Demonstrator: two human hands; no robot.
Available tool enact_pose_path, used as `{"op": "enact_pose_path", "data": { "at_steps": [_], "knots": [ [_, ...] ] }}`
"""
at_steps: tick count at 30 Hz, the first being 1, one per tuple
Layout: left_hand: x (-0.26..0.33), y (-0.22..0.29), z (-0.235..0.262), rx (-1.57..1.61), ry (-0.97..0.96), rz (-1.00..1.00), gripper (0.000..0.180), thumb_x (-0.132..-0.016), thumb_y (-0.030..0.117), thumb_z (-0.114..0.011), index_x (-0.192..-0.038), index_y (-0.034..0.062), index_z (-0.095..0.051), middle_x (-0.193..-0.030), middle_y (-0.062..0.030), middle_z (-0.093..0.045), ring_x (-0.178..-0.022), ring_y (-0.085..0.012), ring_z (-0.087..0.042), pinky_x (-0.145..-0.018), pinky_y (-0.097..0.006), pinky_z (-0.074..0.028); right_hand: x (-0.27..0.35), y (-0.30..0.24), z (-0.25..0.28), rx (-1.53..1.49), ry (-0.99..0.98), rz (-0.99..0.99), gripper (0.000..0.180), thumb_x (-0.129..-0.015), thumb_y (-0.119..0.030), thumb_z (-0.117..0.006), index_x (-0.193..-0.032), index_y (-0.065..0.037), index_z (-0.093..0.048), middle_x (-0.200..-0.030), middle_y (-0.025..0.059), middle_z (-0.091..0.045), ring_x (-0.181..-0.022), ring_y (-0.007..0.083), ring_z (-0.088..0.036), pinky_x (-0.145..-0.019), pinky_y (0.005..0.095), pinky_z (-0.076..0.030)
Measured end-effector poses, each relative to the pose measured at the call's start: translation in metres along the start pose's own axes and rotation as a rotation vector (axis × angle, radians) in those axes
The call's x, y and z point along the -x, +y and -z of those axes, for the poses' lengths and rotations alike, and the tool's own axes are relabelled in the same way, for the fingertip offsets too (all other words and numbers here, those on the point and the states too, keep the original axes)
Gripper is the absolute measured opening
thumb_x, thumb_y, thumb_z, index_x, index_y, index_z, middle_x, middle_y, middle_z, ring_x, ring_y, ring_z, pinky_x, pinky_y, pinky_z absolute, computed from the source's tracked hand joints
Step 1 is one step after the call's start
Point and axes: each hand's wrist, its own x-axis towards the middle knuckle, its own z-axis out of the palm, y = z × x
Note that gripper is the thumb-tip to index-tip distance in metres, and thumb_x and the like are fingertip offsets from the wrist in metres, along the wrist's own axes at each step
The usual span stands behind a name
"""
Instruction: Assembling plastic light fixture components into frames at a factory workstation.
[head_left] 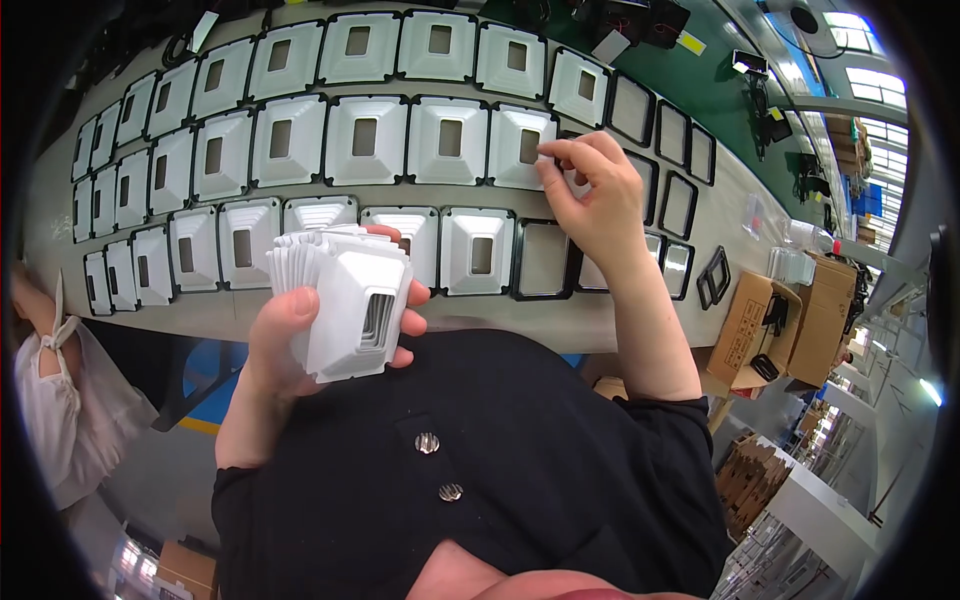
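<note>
Grey workbench (640, 330), rows of framed white reflectors (366, 139); left hand (300, 335) clutches reflector stack (345, 300); right hand (590, 195) pinches reflector edge.

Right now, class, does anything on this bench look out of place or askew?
Mostly tidy rows of black frames with white inserts. One oddity: two small frames lean loose at the bench's right edge, outside the rows. The left hand holds an insert stack; the right hand touches one.
</note>
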Motion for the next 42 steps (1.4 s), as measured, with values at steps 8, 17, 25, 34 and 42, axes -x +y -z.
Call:
{"op": "enact_pose_path", "data": {
  "at_steps": [8,17,25,34,42],
  "knots": [
    [0.003,-0.009,-0.013,-0.056,-0.106,-0.055,0.058,-0.089,0.038,-0.055,-0.133,0.0019,-0.041,-0.12,-0.0169,-0.055,-0.108,-0.027,-0.058,-0.085,-0.04,-0.052,0.013,-0.105,0.021,-0.311,-0.284,0.38,0.077,-0.064,-0.033,-0.082,-0.126,0.002,-0.054,-0.123,0.0169,-0.048,-0.111,0.028,-0.052,-0.088,0.0338,-0.045],
    [0.022,-0.018,-0.025,-0.024,-0.054,-0.114,0.049,-0.088,0.033,-0.058,-0.126,0.0033,-0.047,-0.111,-0.0127,-0.06,-0.098,-0.0241,-0.063,-0.076,-0.038,-0.056,0.02,-0.124,0.014,-0.199,-0.355,0.624,0.068,-0.069,-0.042,-0.071,-0.122,0.0,-0.059,-0.127,0.0179,-0.053,-0.117,0.0368,-0.051,-0.098,0.0424,-0.042],
    [0.024,-0.023,-0.025,-0.03,-0.092,-0.123,0.046,-0.088,0.031,-0.058,-0.122,0.0018,-0.05,-0.108,-0.0129,-0.061,-0.097,-0.0241,-0.064,-0.078,-0.037,-0.056,0.027,-0.124,0.015,-0.127,-0.313,0.671,0.067,-0.076,-0.045,-0.065,-0.123,0.003,-0.057,-0.127,0.0188,-0.054,-0.115,0.0353,-0.054,-0.095,0.04,-0.043],
    [0.023,-0.028,-0.035,-0.057,-0.094,-0.115,0.046,-0.087,0.029,-0.058,-0.122,0.0014,-0.05,-0.106,-0.0137,-0.062,-0.094,-0.0238,-0.064,-0.074,-0.037,-0.056,0.036,-0.115,0.024,-0.088,-0.257,0.715,0.06,-0.081,-0.047,-0.061,-0.119,-0.001,-0.061,-0.124,0.0195,-0.057,-0.115,0.0354,-0.055,-0.093,0.0397,-0.044],
    [0.02,-0.033,-0.037,-0.098,-0.106,-0.118,0.044,-0.087,0.028,-0.057,-0.121,0.001,-0.05,-0.105,-0.0142,-0.062,-0.091,-0.0245,-0.065,-0.07,-0.037,-0.057,0.043,-0.108,0.029,-0.095,-0.183,0.737,0.051,-0.082,-0.042,-0.059,-0.115,-0.003,-0.065,-0.121,0.0205,-0.058,-0.113,0.0359,-0.057,-0.091,0.0396,-0.046]
  ]
}}
